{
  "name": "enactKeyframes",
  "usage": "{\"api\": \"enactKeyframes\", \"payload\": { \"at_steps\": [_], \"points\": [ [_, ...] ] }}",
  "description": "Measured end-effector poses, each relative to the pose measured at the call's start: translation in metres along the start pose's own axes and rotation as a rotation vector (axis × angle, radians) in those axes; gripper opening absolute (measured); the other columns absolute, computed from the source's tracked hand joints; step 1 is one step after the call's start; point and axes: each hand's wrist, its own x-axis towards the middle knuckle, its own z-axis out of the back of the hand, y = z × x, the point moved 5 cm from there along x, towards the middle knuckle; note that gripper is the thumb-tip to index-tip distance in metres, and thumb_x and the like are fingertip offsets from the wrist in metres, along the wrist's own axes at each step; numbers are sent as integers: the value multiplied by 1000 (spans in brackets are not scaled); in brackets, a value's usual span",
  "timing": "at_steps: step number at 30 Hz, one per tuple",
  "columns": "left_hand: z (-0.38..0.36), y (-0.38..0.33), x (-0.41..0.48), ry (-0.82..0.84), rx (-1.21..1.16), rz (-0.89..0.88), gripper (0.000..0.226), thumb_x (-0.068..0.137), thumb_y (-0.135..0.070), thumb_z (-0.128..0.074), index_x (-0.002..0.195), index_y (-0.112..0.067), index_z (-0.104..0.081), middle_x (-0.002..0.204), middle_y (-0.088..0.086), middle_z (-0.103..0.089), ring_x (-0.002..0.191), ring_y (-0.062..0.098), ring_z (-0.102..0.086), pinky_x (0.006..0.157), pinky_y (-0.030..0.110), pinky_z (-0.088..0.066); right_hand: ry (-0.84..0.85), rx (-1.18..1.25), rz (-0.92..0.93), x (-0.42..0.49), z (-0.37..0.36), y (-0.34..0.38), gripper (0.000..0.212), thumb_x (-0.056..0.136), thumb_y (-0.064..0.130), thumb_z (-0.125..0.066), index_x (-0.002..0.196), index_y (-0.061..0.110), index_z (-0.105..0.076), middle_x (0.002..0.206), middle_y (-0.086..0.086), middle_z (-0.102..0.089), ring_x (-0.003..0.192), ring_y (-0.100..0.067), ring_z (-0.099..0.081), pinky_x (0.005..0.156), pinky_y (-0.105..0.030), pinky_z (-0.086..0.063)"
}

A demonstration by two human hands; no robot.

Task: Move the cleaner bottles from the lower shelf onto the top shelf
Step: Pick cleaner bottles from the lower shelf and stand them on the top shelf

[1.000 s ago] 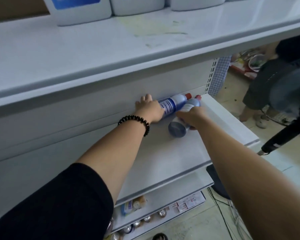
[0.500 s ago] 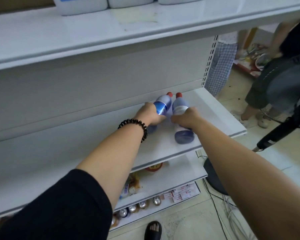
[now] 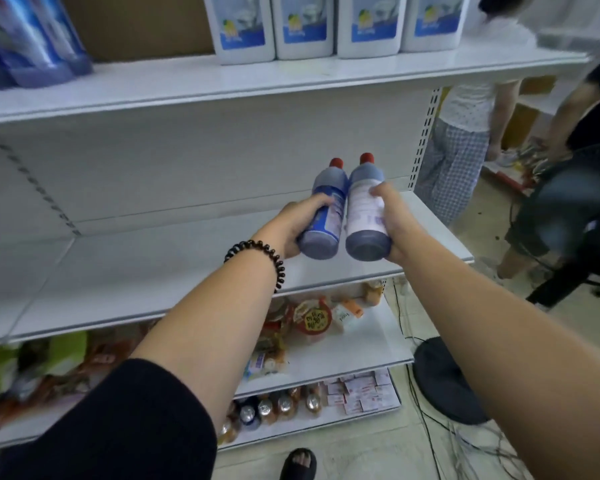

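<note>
Left hand point(image 3: 293, 225) wraps the left bottle point(image 3: 326, 216) low on its body; right hand point(image 3: 394, 220) grips the right bottle point(image 3: 366, 209) the same way. Both bottles are in the air above the lower shelf point(image 3: 153, 268), close side by side, red caps tilted toward the back panel. Top shelf point(image 3: 187, 81) overhead: jugs point(image 3: 302, 26) to the right, blue bottles point(image 3: 32, 39) far left, shelf surface showing between. Judgement: raise both past the shelf lip before pushing in, bring them upright, set bases flat in that gap, then let go. Likely snag: caps catching the lip.
</note>
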Motion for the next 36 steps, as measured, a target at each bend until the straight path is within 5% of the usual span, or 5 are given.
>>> {"api": "enactKeyframes", "payload": {
  "at_steps": [8,15,19,25,36],
  "points": [
    [-16,-7,-89,124,-105,-5,29,96,-37,-57,97,-10,-63,73,7,-72,59,17,-68,58,25,-58,206,105,17,-73,-2,6,38,93,31,-52,120,5,-54,107,-20,-66,101,-34,-64,104,-50,-48],
    [-15,-20,-130,199,-205,-92,36,96,-44,-57,105,-9,-62,81,8,-73,70,19,-70,67,30,-60,321,246,64,-120,-14,16,67,80,23,-75,136,0,-48,111,-22,-70,103,-34,-70,94,-51,-55],
    [-1,-42,-153,260,-208,-189,36,94,-42,-62,104,-8,-62,85,8,-70,71,17,-65,68,28,-58,284,169,208,-143,-31,44,41,91,24,-64,125,3,-52,92,-20,-71,79,-30,-73,72,-43,-62],
    [45,-65,-194,216,-108,-234,38,94,-48,-56,96,-11,-62,75,4,-70,62,15,-65,61,25,-56,253,126,297,-173,-73,79,55,90,38,-52,134,4,-51,94,-16,-67,92,-33,-66,98,-48,-52],
    [152,-125,-280,104,-138,-451,37,96,-49,-53,95,-12,-59,69,3,-69,59,14,-67,59,24,-57,366,-29,464,-242,-208,64,39,86,30,-69,114,6,-57,85,-12,-69,70,-22,-69,68,-36,-59]
  ]
}}
